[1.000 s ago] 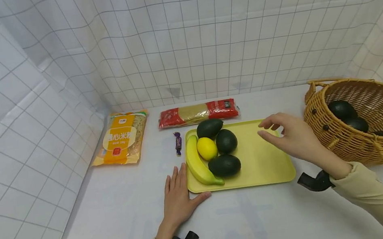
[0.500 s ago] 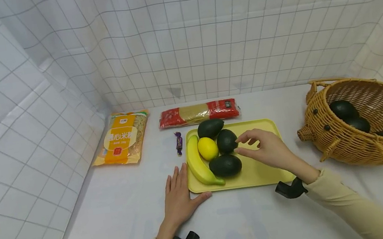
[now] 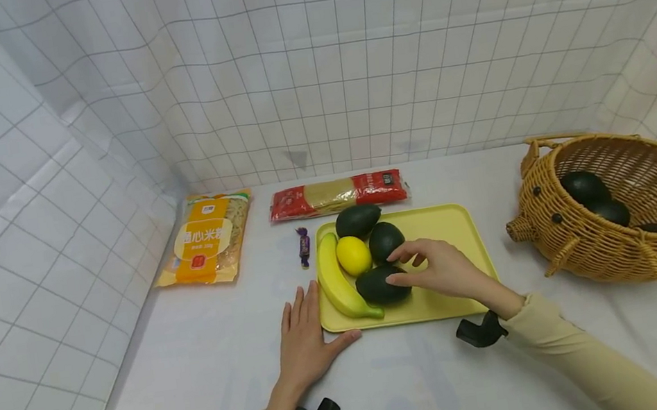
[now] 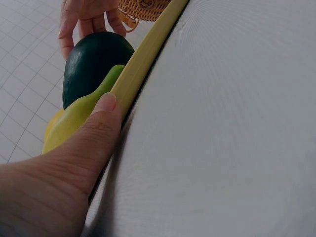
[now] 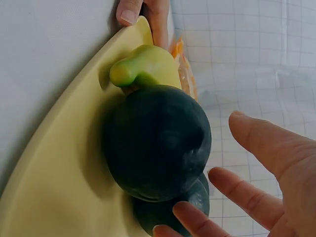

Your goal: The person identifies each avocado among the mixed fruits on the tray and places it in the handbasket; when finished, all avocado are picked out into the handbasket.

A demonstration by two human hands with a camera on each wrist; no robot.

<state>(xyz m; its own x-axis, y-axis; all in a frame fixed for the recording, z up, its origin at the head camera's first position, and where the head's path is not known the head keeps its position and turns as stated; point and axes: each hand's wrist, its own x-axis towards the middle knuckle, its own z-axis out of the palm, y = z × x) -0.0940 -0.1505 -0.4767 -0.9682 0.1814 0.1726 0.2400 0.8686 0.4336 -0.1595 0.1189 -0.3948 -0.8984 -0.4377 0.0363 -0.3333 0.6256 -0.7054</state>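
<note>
My left hand (image 3: pixel 304 345) lies flat at the front left corner of the yellow tray (image 3: pixel 443 301), its thumb along the rim. On the tray's left half are a banana (image 3: pixel 338 281), a lemon (image 3: pixel 354 255) and three dark green avocados. My right hand (image 3: pixel 438 270) hovers over the front avocado (image 3: pixel 378 287), thumb and fingers spread around its right end. In the right wrist view a gap shows between the thumb and this avocado (image 5: pixel 158 143). The middle avocado (image 3: pixel 385 239) is just beyond the fingertips; the back avocado (image 3: pixel 358 220) lies across the far rim.
A wicker basket (image 3: pixel 601 258) with several dark avocados stands at the right, its rope handle trailing forward. Behind the tray lies a red noodle packet (image 3: pixel 336 195). A purple wrapped candy (image 3: pixel 304 247) and an orange food bag (image 3: pixel 204 240) lie left of it.
My right hand has moved left from the tray's right side to above the front avocado. The left hand has stayed in place.
</note>
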